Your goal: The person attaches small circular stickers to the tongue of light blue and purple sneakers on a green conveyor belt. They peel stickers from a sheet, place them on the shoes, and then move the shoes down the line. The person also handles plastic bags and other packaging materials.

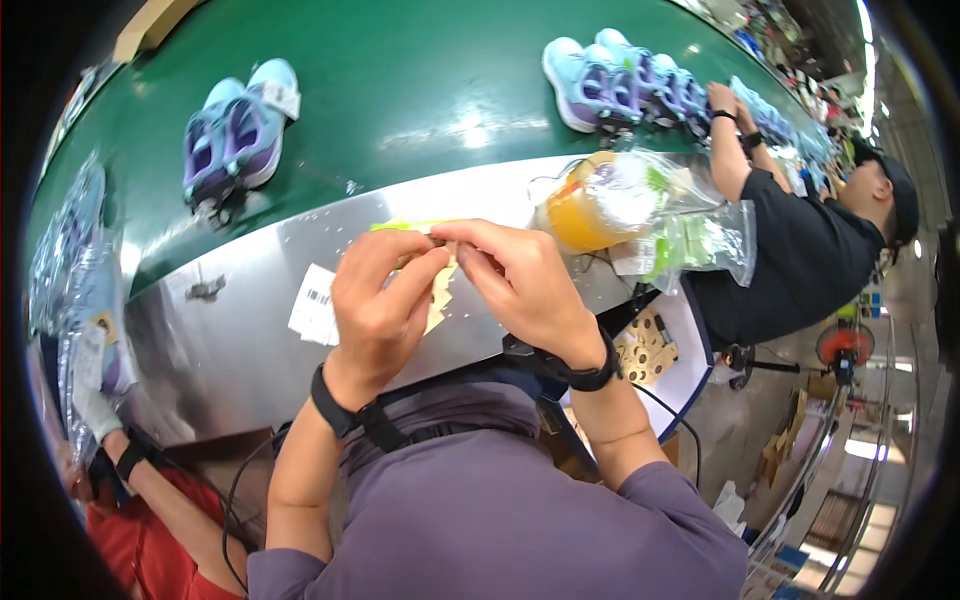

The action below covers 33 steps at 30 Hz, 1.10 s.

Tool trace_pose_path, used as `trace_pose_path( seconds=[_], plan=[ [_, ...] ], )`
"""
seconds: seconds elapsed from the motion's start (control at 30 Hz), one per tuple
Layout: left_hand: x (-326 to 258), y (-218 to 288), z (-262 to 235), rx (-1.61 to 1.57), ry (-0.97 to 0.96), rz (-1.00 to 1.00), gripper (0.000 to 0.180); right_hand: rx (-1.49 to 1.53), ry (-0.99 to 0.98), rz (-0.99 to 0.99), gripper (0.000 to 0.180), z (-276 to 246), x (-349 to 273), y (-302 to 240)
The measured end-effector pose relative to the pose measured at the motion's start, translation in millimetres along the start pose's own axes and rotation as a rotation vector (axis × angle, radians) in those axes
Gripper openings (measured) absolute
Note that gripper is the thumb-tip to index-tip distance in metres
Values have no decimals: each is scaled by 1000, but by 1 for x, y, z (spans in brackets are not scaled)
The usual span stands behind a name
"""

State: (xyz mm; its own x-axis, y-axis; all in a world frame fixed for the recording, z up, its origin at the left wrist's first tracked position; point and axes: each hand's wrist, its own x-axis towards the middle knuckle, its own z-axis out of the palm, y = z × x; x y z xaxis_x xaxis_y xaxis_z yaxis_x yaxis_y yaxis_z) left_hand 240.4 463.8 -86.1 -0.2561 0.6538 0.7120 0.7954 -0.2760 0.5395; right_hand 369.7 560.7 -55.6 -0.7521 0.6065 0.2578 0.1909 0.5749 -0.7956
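My left hand (380,305) and my right hand (525,285) meet over the metal ledge with fingertips pinched together. Whatever lies between the fingers is too small and hidden to make out. Below them is a loose group of pale yellow paper pieces (438,300), partly covered by my hands. A bright yellow-green item (400,226) shows just behind my left fingers. Left of that hand lies a white barcode label (314,305).
A blue-purple shoe pair (235,130) stands on the green belt (400,60); more shoes (600,85) line its right. Beside my right hand are an orange-yellow cylinder (578,212), plastic bags (715,240) and a box (690,385) of tan pieces. Co-workers flank me.
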Motion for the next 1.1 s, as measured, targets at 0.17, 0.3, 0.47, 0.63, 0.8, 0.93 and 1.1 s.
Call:
trace_pose_path(
  seconds=[0.17, 0.3, 0.47, 0.63, 0.8, 0.93, 1.1],
  plan=[
    [43, 0, 0, 212, 46, 410, 23, 327, -204, 168, 10, -42, 30, -3],
    [65, -7, 12, 180, -31, 335, 24, -423, -89, -198, 15, -71, 58, -15],
    [83, -10, 16, 29, -238, 171, 32, -56, -77, -85, 12, -117, 115, 14],
    [57, -42, 10, 6, -282, -17, 25, 1, 120, 395, 14, -226, 156, 76],
    [31, -69, -11, 97, -404, -191, 21, -1362, -153, 213, 14, -286, 157, 197],
    [32, -77, -25, 58, -520, -207, 21, -1146, -545, 523, 20, -276, 168, 271],
    [33, -88, -27, 66, -495, -204, 21, -1130, -383, 710, 47, -189, 193, 276]
  ],
)
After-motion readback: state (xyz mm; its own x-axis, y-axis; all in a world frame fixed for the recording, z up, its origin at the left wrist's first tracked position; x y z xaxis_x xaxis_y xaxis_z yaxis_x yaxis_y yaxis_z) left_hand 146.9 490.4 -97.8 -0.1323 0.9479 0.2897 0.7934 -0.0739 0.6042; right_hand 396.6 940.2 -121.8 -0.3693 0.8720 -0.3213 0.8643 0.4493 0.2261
